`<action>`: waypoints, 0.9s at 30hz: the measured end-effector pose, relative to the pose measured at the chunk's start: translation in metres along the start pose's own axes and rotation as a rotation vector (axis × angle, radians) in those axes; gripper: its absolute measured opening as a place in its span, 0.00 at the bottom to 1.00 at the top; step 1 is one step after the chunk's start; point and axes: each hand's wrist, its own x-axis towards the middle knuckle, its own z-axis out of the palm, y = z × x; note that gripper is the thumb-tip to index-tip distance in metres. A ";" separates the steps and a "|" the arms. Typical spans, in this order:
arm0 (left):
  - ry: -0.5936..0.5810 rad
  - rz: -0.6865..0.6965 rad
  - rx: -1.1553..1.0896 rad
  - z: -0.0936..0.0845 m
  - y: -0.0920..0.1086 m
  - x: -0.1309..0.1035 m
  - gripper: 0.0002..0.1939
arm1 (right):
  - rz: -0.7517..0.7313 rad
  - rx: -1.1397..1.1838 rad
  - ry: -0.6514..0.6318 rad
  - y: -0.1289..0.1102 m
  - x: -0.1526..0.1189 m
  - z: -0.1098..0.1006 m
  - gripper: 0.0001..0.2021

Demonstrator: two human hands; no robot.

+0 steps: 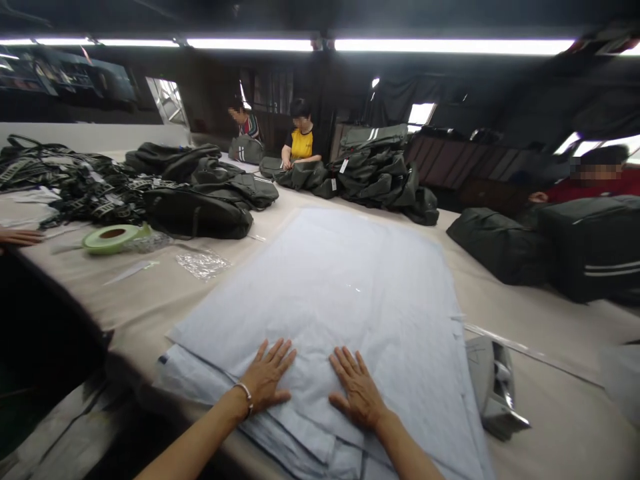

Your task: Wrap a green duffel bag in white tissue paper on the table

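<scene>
A broad stack of pale bluish-white sheets (345, 267) lies flat on the cloth-covered table, its near edges uneven and overlapping. My left hand (267, 377), with a bracelet at the wrist, rests palm down on the near part of the stack, fingers spread. To its right, my right hand (357, 387) also lies flat on the top sheet with its fingers apart. Neither hand holds anything. Beside the stack's right edge sits a grey and shiny metallic object (495, 387).
A green tape roll (113, 238), clear plastic (203, 263), dark straps (90, 183) and dark bags (200, 212) lie left. More bags (380, 173) are piled behind and at right (590, 247). People work across the table (302, 143); another person's hand (20, 237) shows far left.
</scene>
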 end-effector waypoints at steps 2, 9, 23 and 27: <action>0.024 0.039 0.043 -0.011 0.018 0.003 0.46 | 0.042 0.005 0.045 -0.004 -0.003 -0.004 0.38; 0.067 0.232 0.010 -0.021 0.060 0.014 0.16 | 0.417 -0.091 0.326 0.019 -0.108 -0.004 0.34; 0.047 0.200 -0.094 -0.022 0.077 0.009 0.25 | 0.845 0.343 0.576 0.066 -0.210 -0.035 0.35; -0.008 0.190 -0.123 -0.011 0.091 0.009 0.16 | 1.304 0.475 0.809 0.113 -0.250 -0.087 0.33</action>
